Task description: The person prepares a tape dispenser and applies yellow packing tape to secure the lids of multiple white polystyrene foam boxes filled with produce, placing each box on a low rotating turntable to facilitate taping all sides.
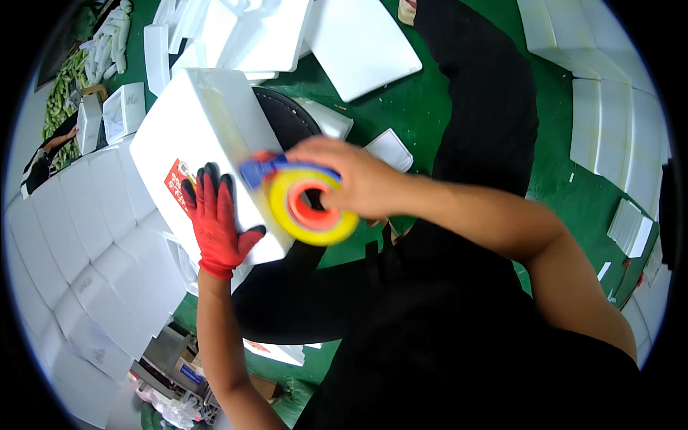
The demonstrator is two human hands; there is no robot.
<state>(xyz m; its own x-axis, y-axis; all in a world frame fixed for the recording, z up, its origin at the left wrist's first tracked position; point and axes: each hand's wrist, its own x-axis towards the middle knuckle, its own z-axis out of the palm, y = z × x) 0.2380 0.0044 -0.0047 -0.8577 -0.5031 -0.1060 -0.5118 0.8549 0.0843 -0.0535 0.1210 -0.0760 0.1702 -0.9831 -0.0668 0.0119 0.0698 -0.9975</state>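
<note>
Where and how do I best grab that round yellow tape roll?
Probably grip the round yellow tape roll from the right, as the bare right hand does: thumb at the hole in its orange core, fingers over the top. The ring gives a wall to pinch, and the blue plastic dispenser points left, toward the white foam box.

Bright light bleaches the foam lids (362,50) before me while black clothing (444,344) shows little detail; motion blurs the yellow tape roll (326,233) and right hand (351,175); stacked boxes (64,236) bow toward a dark, rounded rim.
</note>
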